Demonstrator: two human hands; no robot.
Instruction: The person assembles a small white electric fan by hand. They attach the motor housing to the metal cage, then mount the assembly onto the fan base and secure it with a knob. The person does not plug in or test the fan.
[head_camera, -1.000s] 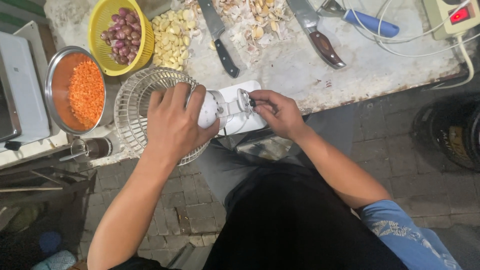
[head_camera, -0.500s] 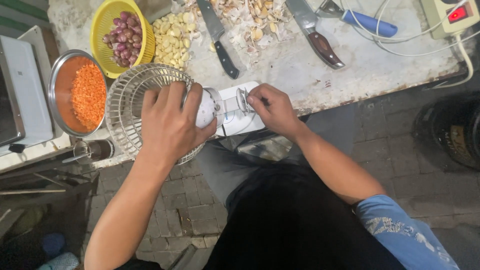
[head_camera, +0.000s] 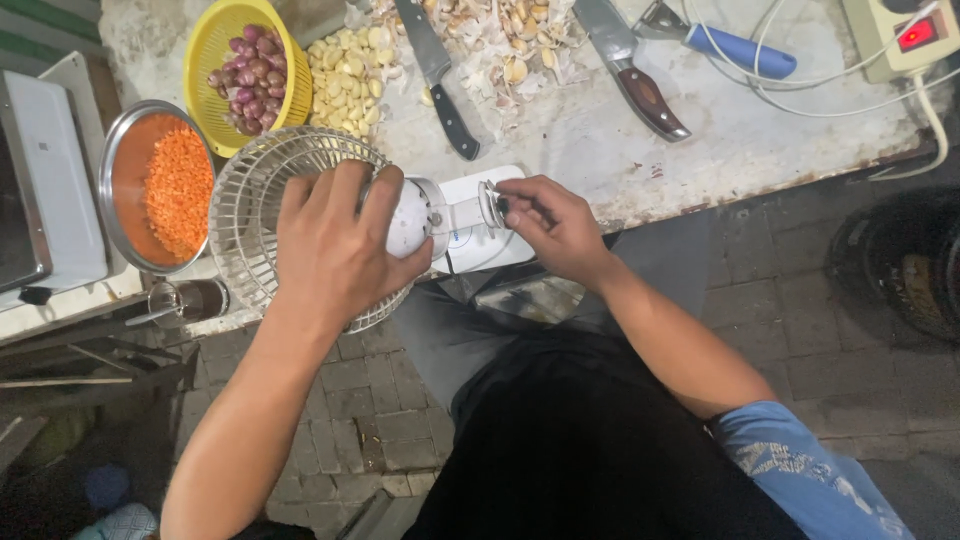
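Note:
A small white desk fan (head_camera: 430, 215) lies at the near edge of a worn table (head_camera: 740, 140), its round wire cage (head_camera: 250, 200) pointing left. My left hand (head_camera: 335, 245) is wrapped over the back of the cage and the white motor housing. My right hand (head_camera: 550, 220) pinches a small round part at the joint between the motor housing and the white base (head_camera: 480, 250).
A yellow colander of small red onions (head_camera: 245, 65), a metal bowl of orange lentils (head_camera: 160, 185), peeled garlic cloves (head_camera: 345, 75) and garlic skins (head_camera: 500, 40) lie behind the fan. Two knives (head_camera: 440, 75), a blue-handled tool (head_camera: 740, 50), a power strip (head_camera: 905, 35) and a white appliance (head_camera: 45, 180) are nearby.
Both hands stay on the fan. My left hand has shifted slightly along the cage back, and my right hand's fingers have closed in tighter on the small part.

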